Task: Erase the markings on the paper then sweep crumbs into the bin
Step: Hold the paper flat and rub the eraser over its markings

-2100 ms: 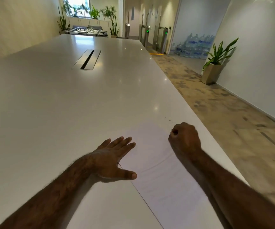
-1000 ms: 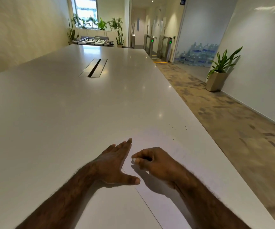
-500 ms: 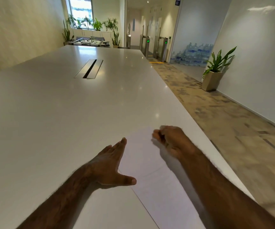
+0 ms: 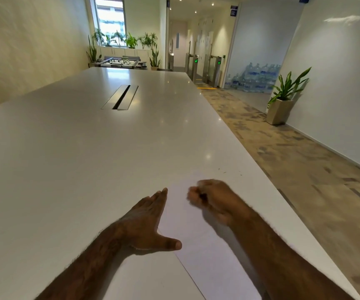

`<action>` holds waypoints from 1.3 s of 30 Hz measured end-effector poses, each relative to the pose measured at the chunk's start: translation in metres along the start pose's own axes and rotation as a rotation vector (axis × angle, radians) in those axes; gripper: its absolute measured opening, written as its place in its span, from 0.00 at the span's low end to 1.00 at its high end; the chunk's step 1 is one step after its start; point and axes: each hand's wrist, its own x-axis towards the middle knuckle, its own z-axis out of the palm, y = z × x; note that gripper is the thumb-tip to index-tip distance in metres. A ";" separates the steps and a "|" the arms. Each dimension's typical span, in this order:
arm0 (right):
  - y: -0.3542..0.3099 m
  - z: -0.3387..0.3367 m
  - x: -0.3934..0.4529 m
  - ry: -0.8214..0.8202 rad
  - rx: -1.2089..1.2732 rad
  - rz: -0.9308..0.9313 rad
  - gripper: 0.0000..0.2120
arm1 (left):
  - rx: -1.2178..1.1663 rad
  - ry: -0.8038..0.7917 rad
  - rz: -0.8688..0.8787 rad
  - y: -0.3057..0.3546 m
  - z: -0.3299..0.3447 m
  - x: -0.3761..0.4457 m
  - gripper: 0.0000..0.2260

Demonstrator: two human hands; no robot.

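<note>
My right hand (image 4: 212,197) sits on the far end of the paper (image 4: 200,241), fingers curled tight into a blurred fist round something small and dark; I take it for the eraser, but cannot make it out. The sheet's long axis runs from about 11 o'clock, by my fist, down to 5 o'clock, near my right forearm, so most of its length lies at 5 o'clock from the fist, and I judge the next rubbing strokes must come back that way.

My left hand (image 4: 151,221) presses flat on the sheet's left edge, fingers straight and together, pointing to 1 o'clock, thumb spread over the paper. It pins; the right is the working hand.

A few dark crumbs (image 4: 224,171) lie on the desk (image 4: 88,169) at 1 o'clock from the fist, just beyond the paper. No bin is in view. A cable slot (image 4: 120,97) lies far off at 11 o'clock. Nothing blocks the stroke.
</note>
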 end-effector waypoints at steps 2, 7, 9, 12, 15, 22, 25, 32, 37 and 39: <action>0.009 0.024 -0.015 -0.274 -0.035 0.145 0.09 | -0.006 -0.003 -0.008 0.000 -0.002 -0.001 0.62; 0.011 0.005 0.037 -0.195 0.468 0.215 0.06 | 0.036 -0.026 -0.014 -0.002 -0.002 0.001 0.62; 0.005 -0.024 0.061 0.087 0.549 -0.003 0.07 | 0.058 -0.029 0.007 -0.004 -0.001 0.003 0.62; -0.005 -0.066 0.074 0.548 0.244 -0.286 0.15 | 0.094 -0.035 0.043 -0.006 0.000 0.005 0.61; -0.008 -0.072 0.055 0.549 -0.018 -0.367 0.09 | 0.164 -0.062 0.083 -0.005 -0.002 0.006 0.58; 0.035 -0.057 0.029 0.515 -0.545 -0.623 0.04 | 0.174 -0.073 0.097 -0.006 -0.002 0.008 0.60; 0.039 -0.054 0.028 0.482 -0.725 -0.670 0.07 | 0.005 0.006 0.086 -0.006 -0.005 0.008 0.59; 0.041 -0.056 0.032 0.475 -0.800 -0.641 0.07 | -0.065 0.295 -0.245 0.004 -0.035 0.044 0.44; 0.043 -0.056 0.032 0.481 -0.833 -0.672 0.05 | 0.174 0.085 -0.340 0.028 -0.054 0.068 0.29; 0.043 -0.056 0.033 0.485 -0.848 -0.676 0.05 | 0.150 -0.008 -0.369 0.033 -0.062 0.073 0.29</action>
